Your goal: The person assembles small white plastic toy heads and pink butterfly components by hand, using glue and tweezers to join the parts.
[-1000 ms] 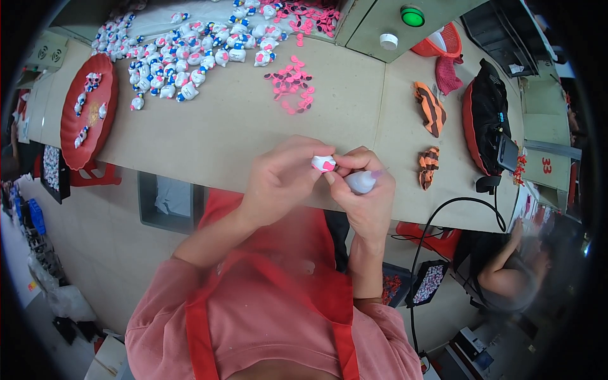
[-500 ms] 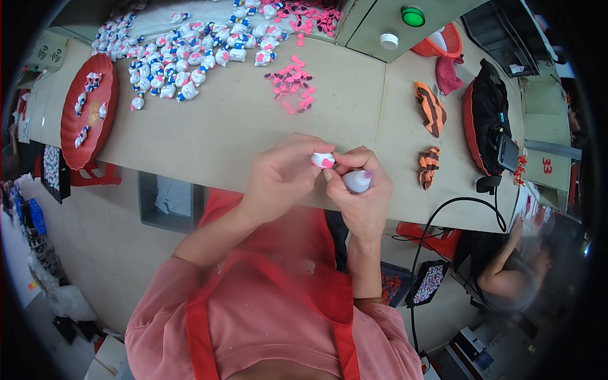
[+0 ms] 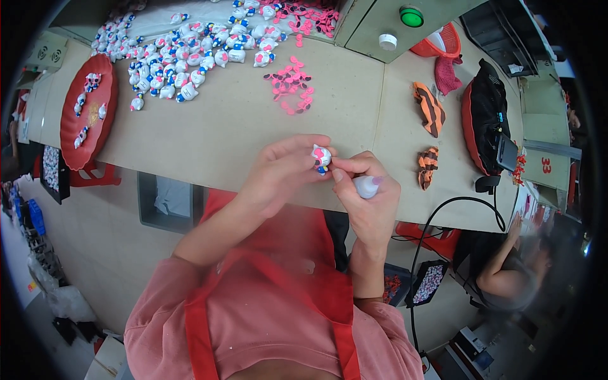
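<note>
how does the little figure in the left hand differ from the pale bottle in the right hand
Colour: the figure is white with pink and blue parts; the bottle is whitish with a purple end.
Pose: the figure's head points away from the person, while the bottle's purple end points to the right.
Hold: the figure is in the left hand; the bottle is tucked in the right hand.
Both are small and mostly pale.
</note>
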Demonstrator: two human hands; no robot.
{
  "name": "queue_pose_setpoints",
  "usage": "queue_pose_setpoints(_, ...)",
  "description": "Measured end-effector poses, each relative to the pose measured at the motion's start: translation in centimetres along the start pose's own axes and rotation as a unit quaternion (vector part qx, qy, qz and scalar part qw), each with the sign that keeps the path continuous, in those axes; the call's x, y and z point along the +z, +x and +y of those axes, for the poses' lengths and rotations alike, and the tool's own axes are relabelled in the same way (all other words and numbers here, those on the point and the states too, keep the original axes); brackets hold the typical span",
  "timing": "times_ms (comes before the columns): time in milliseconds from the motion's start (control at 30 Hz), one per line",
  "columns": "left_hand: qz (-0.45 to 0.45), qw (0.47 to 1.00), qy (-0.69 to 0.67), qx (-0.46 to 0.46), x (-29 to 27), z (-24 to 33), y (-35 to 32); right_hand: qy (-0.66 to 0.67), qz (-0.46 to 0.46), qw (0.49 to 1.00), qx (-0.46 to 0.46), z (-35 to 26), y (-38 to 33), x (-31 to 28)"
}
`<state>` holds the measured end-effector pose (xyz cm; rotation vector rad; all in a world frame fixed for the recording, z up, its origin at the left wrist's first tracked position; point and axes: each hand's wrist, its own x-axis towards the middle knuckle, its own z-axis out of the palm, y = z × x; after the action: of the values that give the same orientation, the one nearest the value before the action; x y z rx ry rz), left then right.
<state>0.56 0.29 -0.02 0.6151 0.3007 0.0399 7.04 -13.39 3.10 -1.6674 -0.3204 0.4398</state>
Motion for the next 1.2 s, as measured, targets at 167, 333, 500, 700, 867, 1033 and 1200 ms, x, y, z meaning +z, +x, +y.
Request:
queue_pose_setpoints(167,0.018,0.999,-0.029,-0.001,-0.2,-0.3,0.1,-0.05,0.014,0.999,-0.013,-0.4,-0.2,0.6)
queue_pose_setpoints(333,0.011,0.992,0.093,0.089,0.1,-0.7,-0.4,-0.049,0.016,0.998,-0.045,-0.3,-0.2,1.2)
queue_pose_setpoints(500,0.017,0.974,0.165,0.152,0.2,-1.0,-0.4,-0.065,0.012,0.997,-0.044,-0.4,-0.2,1.1)
queue_pose_setpoints(700,0.038,0.965,0.203,0.16,0.4,-1.2,-0.7,-0.045,0.012,0.998,-0.033,0.0,-0.1,1.0)
queue_pose_setpoints(867,0.028,0.97,0.191,0.145,0.6,-1.1,-0.8,-0.041,0.004,0.999,-0.026,0.1,-0.1,0.9)
queue_pose_setpoints(1033,0.025,0.969,0.188,0.155,0.9,-1.3,-0.7,-0.028,0.002,1.0,-0.012,-0.2,-0.1,0.5)
queue_pose_setpoints(1200,0.03,0.967,0.196,0.163,0.7,-1.3,-0.7,-0.025,0.001,1.0,-0.019,0.1,0.0,0.6)
